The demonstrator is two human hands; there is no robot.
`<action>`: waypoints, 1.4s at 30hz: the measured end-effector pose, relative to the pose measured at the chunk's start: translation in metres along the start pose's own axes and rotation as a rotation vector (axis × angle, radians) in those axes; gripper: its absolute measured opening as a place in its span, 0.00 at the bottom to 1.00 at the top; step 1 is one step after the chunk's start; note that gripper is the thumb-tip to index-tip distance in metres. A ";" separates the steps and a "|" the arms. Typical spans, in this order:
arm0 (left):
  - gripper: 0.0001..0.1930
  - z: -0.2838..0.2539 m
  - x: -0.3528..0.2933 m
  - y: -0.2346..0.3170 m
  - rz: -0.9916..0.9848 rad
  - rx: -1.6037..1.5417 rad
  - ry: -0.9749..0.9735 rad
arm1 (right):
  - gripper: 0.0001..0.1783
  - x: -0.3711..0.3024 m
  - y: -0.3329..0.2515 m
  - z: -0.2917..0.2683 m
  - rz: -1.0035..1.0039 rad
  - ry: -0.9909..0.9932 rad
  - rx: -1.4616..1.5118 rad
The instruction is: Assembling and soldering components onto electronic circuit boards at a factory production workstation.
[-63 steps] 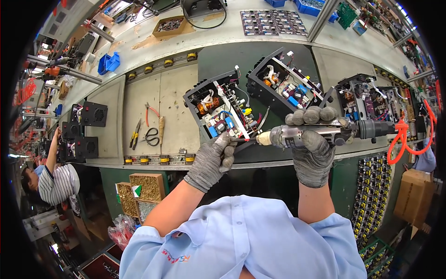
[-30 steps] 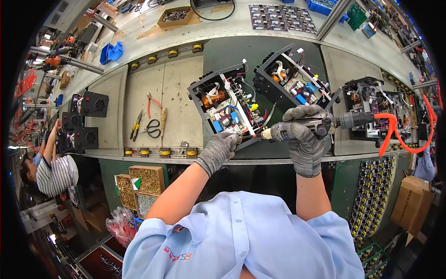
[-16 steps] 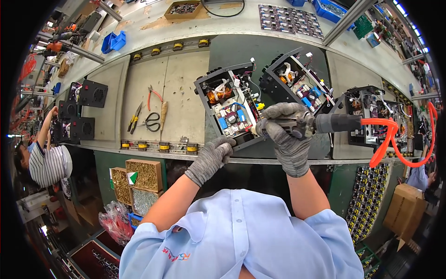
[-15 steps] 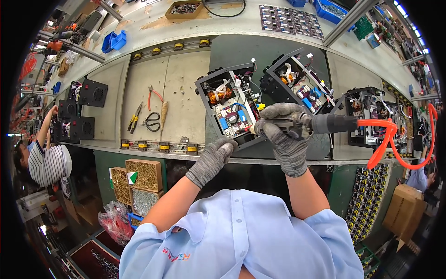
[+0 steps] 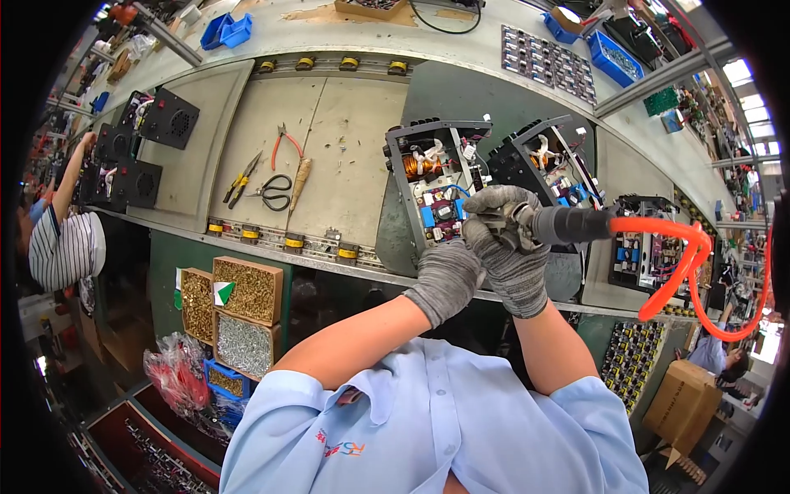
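Note:
An open black device housing [image 5: 409, 198] lies on the dark board in front of me, its circuit board, copper coil and blue parts exposed. My right hand [image 5: 512, 247], in a grey glove, is wrapped round a power screwdriver [image 5: 568, 224] with a dark body. An orange air hose [image 5: 658, 224] runs from its right end. My gloved left hand [image 5: 448, 278] is closed at the near edge of the housing, close beside the right hand. Its fingertips are hidden, as is the tip of the screwdriver. A second open housing [image 5: 514, 160] stands just behind to the right.
Red-handled pliers [image 5: 288, 146], yellow-handled cutters [image 5: 241, 181] and black scissors [image 5: 276, 192] lie left on the bench. Boxes of screws [image 5: 247, 290] hang below. Another housing [image 5: 629, 251] stands right. At far left a person in a striped shirt [image 5: 66, 251] reaches toward black units [image 5: 136, 183].
My left hand has moved right along the near edge of the housing, closer to my right hand. The right hand still holds the screwdriver. The whole view has shifted and turned slightly.

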State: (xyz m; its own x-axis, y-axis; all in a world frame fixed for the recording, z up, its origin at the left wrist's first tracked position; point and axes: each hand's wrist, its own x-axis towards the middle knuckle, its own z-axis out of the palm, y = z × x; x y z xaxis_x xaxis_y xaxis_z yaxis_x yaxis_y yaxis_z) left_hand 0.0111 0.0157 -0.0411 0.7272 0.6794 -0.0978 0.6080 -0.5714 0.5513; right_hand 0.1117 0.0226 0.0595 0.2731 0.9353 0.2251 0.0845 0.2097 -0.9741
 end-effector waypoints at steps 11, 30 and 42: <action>0.11 0.174 0.048 -0.045 -0.014 0.252 0.270 | 0.18 -0.002 0.002 0.011 0.024 0.004 -0.122; 0.09 0.083 0.027 -0.017 -0.022 0.150 -0.102 | 0.19 0.004 0.008 0.025 0.059 0.018 -0.133; 0.11 0.122 0.033 -0.029 0.011 0.177 0.147 | 0.18 -0.003 0.012 0.030 0.021 0.023 -0.196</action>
State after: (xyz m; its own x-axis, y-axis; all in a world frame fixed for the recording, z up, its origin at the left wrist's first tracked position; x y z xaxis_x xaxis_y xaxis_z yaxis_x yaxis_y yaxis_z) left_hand 0.0562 -0.0017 -0.1610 0.6875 0.7252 0.0360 0.6565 -0.6420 0.3960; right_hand 0.0826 0.0306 0.0466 0.2982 0.9318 0.2070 0.2632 0.1282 -0.9562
